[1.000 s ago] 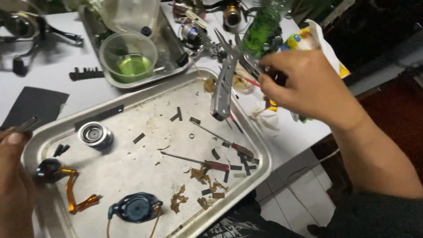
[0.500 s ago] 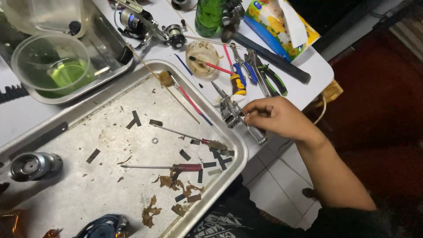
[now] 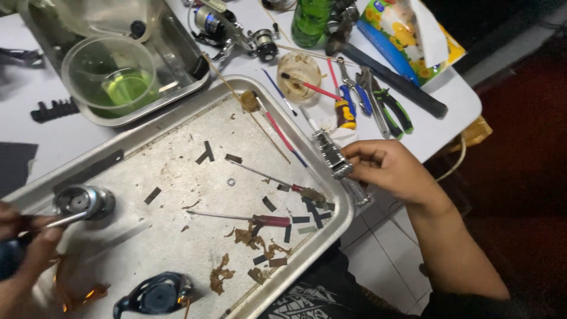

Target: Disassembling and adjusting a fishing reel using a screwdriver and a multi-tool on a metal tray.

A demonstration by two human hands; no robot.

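My right hand (image 3: 390, 171) grips a folded metal multi-tool (image 3: 332, 155) just past the right rim of a big metal tray (image 3: 177, 127). My left hand (image 3: 23, 248) is at the lower left edge, blurred, holding a thin metal rod (image 3: 62, 220) and a dark object next to a round silver spool (image 3: 82, 201) in the tray. Inside the tray lie red-handled picks (image 3: 254, 218), small dark strips, brown scraps and a dark blue reel part (image 3: 155, 292).
A smaller metal tray (image 3: 183, 56) at the back holds a clear cup of green liquid (image 3: 112, 74). Pliers (image 3: 384, 103), screwdrivers, a fishing reel (image 3: 230, 29), a green bottle (image 3: 310, 20), a long black handle (image 3: 396, 85) and a colourful packet (image 3: 407, 35) crowd the white table's right side.
My right hand has drawn the multi-tool down from above the tools to the tray's right rim. The view has shifted, and my left hand is back in sight at the lower left.
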